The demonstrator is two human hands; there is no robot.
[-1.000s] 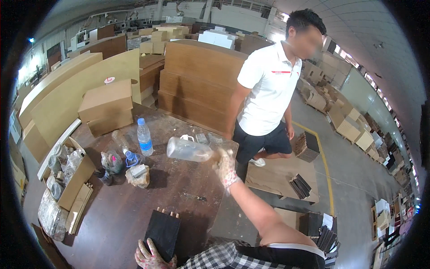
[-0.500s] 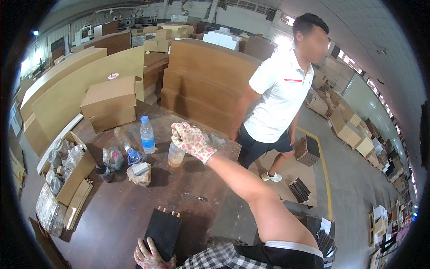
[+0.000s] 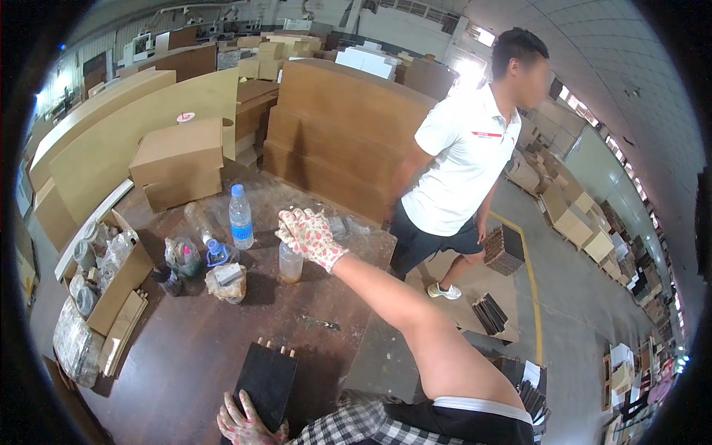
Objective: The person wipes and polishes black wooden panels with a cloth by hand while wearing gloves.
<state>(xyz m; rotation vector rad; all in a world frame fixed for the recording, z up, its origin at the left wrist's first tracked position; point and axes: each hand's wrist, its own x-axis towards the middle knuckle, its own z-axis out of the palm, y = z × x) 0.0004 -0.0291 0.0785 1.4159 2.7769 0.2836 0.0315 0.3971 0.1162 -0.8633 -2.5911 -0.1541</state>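
Dark brown and worn, the worktable (image 3: 185,356) fills the lower left of the head view, with a concrete floor falling away on its right; nearest the lower edge, the left hand (image 3: 245,424) in a flower-printed glove lies on the near end of a flat black panel (image 3: 268,382), fingers spread over its edge rather than closed round it, and small pale dowels stand out of the panel's far edge; the right forearm stretches bare across the table, and the right hand (image 3: 310,233), gloved the same way, is closed down over the top of a clear plastic jar (image 3: 290,262) that stands upright on the table near its middle; just left of the jar sits a crumpled brownish bundle (image 3: 226,282), then a small blue-capped bottle (image 3: 216,254) and a bunched plastic bag (image 3: 182,257); behind them a clear water bottle (image 3: 240,217) with a blue cap and blue label stands upright, well apart from the jar; along the table's left side an open cardboard box (image 3: 111,285) holds bagged small parts; farther back closed cardboard cartons (image 3: 178,159) rest on the table's far corner; beyond the far edge a person in a white polo shirt (image 3: 463,167) and dark shorts stands on the floor; behind that person stacks of brown boards (image 3: 348,126) reach into the hall.
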